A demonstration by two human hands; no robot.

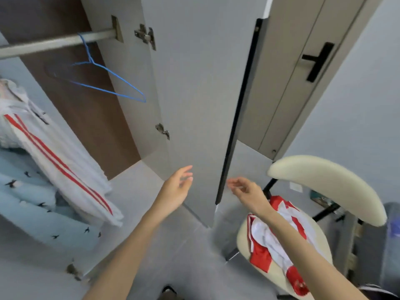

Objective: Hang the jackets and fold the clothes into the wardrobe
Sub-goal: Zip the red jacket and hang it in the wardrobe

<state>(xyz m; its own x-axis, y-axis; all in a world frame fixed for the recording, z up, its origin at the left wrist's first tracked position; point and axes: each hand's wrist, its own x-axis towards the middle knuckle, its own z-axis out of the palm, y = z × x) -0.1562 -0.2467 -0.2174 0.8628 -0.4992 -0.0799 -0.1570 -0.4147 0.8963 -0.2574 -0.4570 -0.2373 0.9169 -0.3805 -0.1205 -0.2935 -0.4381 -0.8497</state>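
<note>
The wardrobe stands open at the left, with a metal rail point(54, 43) across its top. An empty blue wire hanger point(104, 83) hangs from the rail. Lower left hangs a white jacket with red stripes point(54, 156), and beside it a pale blue garment with small dark birds point(26, 191). A red and white garment point(272, 241) lies on the cream chair seat point(244, 237) at the lower right. My left hand point(176, 189) is raised, relaxed and empty, in front of the wardrobe door. My right hand point(246, 191) hovers empty above the chair, fingers loosely bent.
The open grey wardrobe door point(201, 94) stands edge-on in the middle, its black edge strip between my hands. Behind it is a room door with a black handle point(318, 61). The chair's cream backrest point(331, 185) curves at the right. Grey floor tiles lie below.
</note>
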